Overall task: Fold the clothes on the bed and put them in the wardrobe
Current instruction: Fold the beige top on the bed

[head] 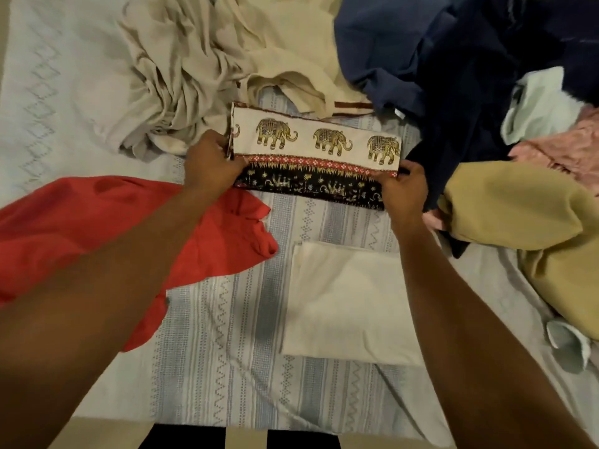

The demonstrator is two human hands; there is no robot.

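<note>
The left hand [212,160] was closed on the left end of the elephant-print cloth [316,147], fingers curled round its edge; the right hand [405,189] pinched the cloth's opposite end at the red border. Holding both ends at once appeared intended to keep the layers level and the edges matched for a further fold. The cloth lay between the two hands on the bed [227,319], already reduced to a narrow band. It showed a cream panel with three gold elephants, a red patterned stripe beneath, and a black strip with small gold figures nearest the person. It looked thin and soft, and likely to slip out of line if released unevenly. Just nearer than the right hand lay a folded cream cloth [346,303], flat and squared, judged to be finished. A red garment [81,222] lay spread beneath the left forearm. Beyond the left hand was a crumpled beige garment [181,76]; beyond the right hand, a navy garment [421,59]; beside it, a tan garment [518,215]. All three were unfolded.
</note>
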